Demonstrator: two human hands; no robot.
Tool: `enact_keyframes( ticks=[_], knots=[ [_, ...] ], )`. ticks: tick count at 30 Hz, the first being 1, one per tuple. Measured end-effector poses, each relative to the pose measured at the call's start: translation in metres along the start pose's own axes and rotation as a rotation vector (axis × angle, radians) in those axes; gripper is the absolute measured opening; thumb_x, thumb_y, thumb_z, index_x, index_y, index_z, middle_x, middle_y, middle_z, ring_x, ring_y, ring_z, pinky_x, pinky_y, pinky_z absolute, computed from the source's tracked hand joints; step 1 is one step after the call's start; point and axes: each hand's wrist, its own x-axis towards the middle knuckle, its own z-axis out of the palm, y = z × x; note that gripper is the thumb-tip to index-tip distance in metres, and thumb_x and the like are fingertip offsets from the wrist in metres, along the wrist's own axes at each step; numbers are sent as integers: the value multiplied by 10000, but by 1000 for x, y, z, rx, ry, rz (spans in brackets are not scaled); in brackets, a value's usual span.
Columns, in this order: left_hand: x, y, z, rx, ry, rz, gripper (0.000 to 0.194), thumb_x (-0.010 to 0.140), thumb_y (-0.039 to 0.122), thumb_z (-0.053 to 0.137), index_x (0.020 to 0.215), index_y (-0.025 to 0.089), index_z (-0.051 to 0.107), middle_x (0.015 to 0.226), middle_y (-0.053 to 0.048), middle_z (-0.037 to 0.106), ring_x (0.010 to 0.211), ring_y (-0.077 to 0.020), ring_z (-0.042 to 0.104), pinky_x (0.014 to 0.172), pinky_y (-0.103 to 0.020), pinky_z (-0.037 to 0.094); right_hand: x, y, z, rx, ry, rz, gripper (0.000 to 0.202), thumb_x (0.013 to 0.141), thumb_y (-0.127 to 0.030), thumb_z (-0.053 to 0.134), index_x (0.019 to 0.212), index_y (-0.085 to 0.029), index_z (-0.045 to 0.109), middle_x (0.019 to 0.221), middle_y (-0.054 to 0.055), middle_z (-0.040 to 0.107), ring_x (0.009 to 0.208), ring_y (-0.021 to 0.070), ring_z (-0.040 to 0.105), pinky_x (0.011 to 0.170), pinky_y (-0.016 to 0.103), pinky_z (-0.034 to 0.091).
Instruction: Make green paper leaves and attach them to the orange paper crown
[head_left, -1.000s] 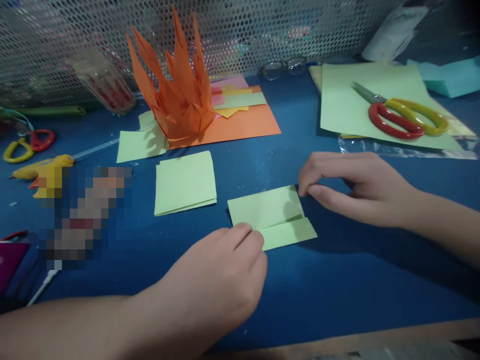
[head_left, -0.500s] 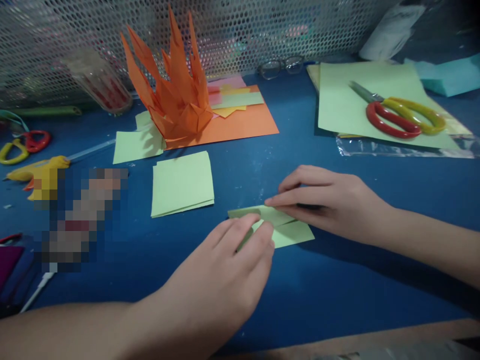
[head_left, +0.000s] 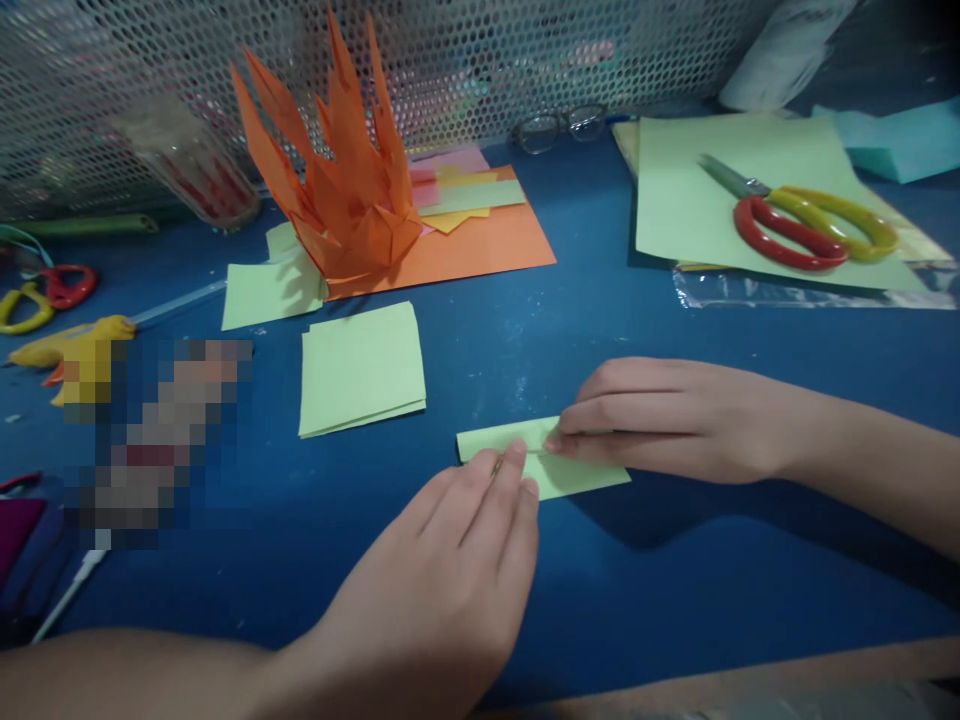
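Note:
A small light-green paper lies folded into a narrow strip on the blue table. My left hand presses its fingertips on the strip's near edge at the middle. From the right, my right hand lies flat over the strip's right half, fingertips meeting the left hand's. Both hands press the paper flat; neither lifts it.
A stack of green paper squares lies left of the strip, with an orange spiky origami piece on orange paper behind. Red-and-yellow scissors rest on green sheets at right. A yellow glue gun, glasses and a mesh panel stand further back.
The paper's far half has been folded down toward me, turning the wider sheet into a narrow strip. My right hand moved left and down onto it; my left hand stayed on its near edge.

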Motion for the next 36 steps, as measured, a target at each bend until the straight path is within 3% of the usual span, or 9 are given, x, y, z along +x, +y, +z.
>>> enact_keyframes(
  ticks=[7, 17, 23, 36],
  knots=[
    [-2, 4, 4, 14, 20, -5, 411, 980, 49, 288, 1176, 32, 649, 1255, -156, 694, 1200, -294, 657, 968, -390, 528, 1, -2, -1, 9, -16, 1, 366, 1047, -160, 313, 1035, -97, 673, 968, 97, 754, 927, 159, 655, 869, 291, 524],
    [-2, 5, 9, -16, 12, -24, 417, 954, 11, 278, 1180, -6, 628, 1237, -184, 701, 1166, -283, 677, 903, -338, 598, 1, 0, -3, 8, -63, -13, 440, 1049, -161, 283, 977, -124, 715, 1129, 112, 756, 1129, 162, 662, 1020, 310, 502],
    [-3, 7, 14, 3, -59, -12, 366, 923, 43, 449, 1240, -49, 607, 1303, -248, 640, 1201, -345, 646, 924, -394, 609, 1, 3, -2, 93, -80, 9, 379, 1036, -166, 354, 961, -132, 724, 1156, 116, 748, 1134, 178, 671, 1013, 338, 535],
    [0, 3, 13, -8, -108, -1, 400, 922, 48, 432, 1267, -31, 618, 1311, -251, 619, 1175, -362, 656, 894, -419, 625, -1, 5, -1, 62, -111, 22, 389, 1045, -203, 338, 979, -157, 719, 1190, 99, 741, 1144, 180, 665, 989, 347, 537]
  ],
)
